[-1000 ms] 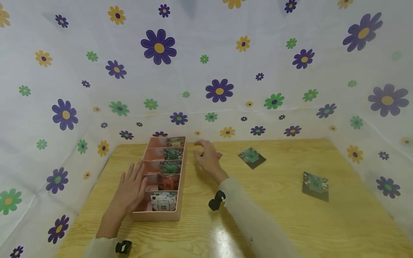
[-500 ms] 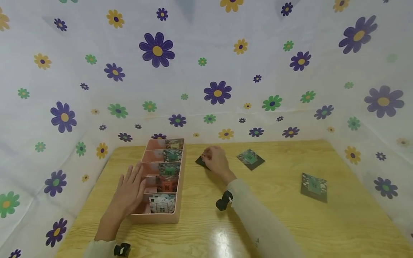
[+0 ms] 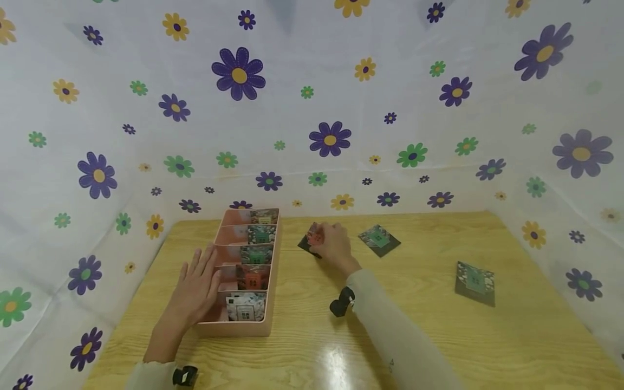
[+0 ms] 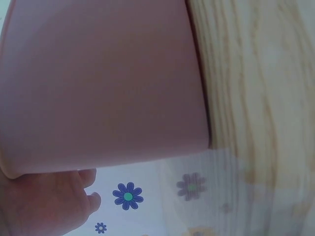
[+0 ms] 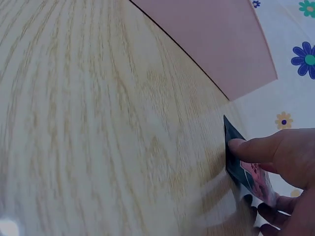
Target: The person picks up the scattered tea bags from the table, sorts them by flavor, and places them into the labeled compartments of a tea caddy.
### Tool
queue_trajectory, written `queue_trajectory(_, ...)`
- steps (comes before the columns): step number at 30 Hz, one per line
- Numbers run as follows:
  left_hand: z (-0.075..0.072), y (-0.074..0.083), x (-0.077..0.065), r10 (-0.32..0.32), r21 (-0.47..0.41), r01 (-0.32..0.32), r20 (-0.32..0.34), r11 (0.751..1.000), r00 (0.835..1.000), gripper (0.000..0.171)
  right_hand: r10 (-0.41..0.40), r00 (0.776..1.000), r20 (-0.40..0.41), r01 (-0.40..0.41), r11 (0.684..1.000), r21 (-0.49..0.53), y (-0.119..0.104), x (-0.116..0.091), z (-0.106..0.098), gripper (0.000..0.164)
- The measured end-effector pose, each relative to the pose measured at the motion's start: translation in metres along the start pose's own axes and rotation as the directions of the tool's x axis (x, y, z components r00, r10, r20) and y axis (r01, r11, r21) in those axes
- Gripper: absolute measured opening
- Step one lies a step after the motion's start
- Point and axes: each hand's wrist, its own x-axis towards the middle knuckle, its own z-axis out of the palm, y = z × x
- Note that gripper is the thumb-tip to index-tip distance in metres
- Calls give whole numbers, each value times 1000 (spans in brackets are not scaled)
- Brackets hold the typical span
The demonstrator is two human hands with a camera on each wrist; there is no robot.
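Note:
My right hand (image 3: 335, 246) holds a dark sachet with a red label (image 3: 314, 236), just right of the pink box. In the right wrist view the thumb lies on the face of that sachet (image 5: 241, 164), fingers are at its far edge, and it tilts against the wooden table. My left hand (image 3: 194, 287) rests with straight fingers along the left rim of the pink divided box (image 3: 244, 329). Sachets stand in the box's compartments: a white one (image 3: 246, 307) nearest, then a red one (image 3: 252, 277), green ones behind and a yellow-labelled one (image 3: 264, 218) at the back.
Two green-labelled sachets lie on the table (image 3: 390, 336): one sachet (image 3: 379, 240) beyond my right hand, another sachet (image 3: 475, 283) farther right. A white flower-print cloth (image 3: 292, 119) rises behind the table and along both sides.
My right hand has come away from the box side, moving right, and now holds the red-labelled sachet turned more into view. The left hand keeps its place on the box rim.

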Motion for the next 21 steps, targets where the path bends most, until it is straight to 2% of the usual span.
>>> queue_trajectory(6,0,0,1,-5,0,5,4,1000,1000,60,-53,998,-26,55,994,98,12,0,-4,39)
queue_trajectory(11,0,1,1,-2,1,2,5,1000,1000,60,-78,995,-60,89,974,209,24,-1,-5,33)
queue_trajectory(18,0,1,0,-7,-4,7,1,1000,1000,60,-35,999,-38,48,908,417,36,-5,-6,26)
queue_trajectory(21,1,1,0,-7,-3,7,6,1000,1000,61,-8,999,-40,26,883,470,40,-7,-8,23)
